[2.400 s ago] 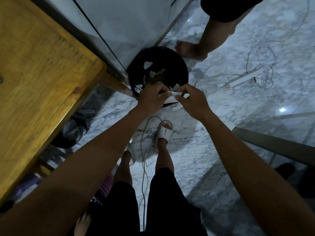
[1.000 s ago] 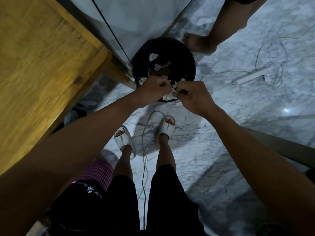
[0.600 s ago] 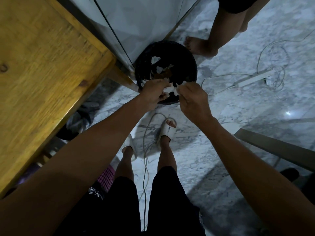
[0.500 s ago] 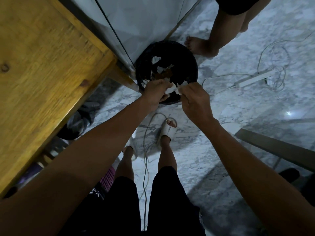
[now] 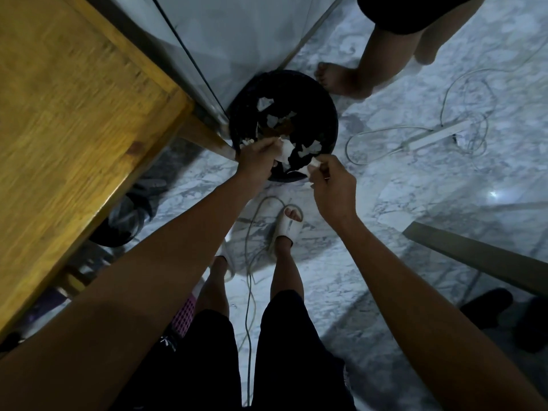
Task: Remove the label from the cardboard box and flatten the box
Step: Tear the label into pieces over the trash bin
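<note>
Over black bin: left hand, right hand fingers each pinching white label scrap; print unreadable.

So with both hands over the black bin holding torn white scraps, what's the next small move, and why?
Probably let go of the scraps so they fall into the bin. The left hand pinches one white piece and the right hand pinches another, both above the black bin, which already holds similar white bits. The cardboard box is not in view.
</note>
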